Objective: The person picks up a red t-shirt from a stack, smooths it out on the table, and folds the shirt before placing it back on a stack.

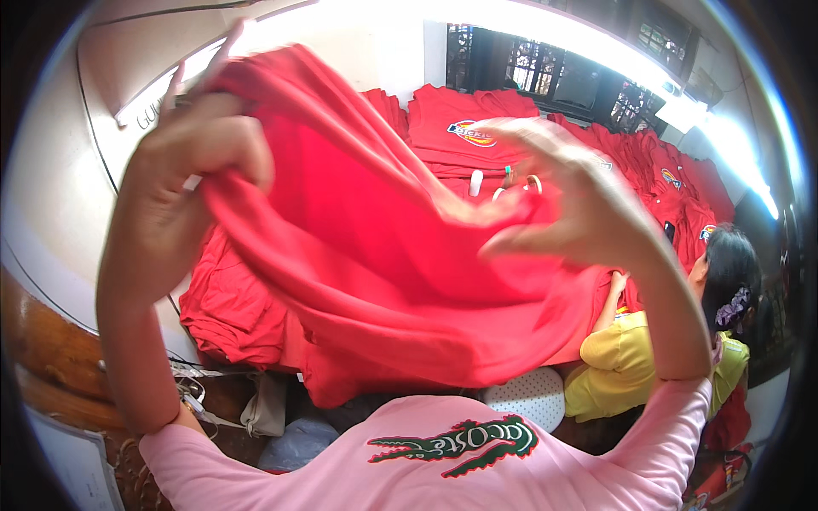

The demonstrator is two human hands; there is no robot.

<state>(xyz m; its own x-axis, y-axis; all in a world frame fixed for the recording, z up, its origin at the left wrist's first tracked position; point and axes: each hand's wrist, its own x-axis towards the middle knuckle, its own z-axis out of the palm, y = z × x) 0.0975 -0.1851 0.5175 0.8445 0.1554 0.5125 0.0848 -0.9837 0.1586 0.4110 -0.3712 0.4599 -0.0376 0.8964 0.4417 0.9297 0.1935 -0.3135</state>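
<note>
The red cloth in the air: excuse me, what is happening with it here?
The person's left hand grips one edge of the red cloth, holding it raised and spread. The right hand is open, fingers and thumb apart, by the other side; blur hides whether it touches. More red garments lie heaped behind. At the right, a co-worker in yellow has an arm stretched toward garments.

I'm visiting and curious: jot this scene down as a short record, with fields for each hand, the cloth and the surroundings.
Left grip: closed on the red cloth
Right grip: open, fingers and thumb apart; contact with the cloth unclear
Cloth state: lifted, sagging in the middle
Behind: red shirts
Lower left: heap of red clothes
Right side: person in a yellow top
Nearby seat: white dotted seat
</note>
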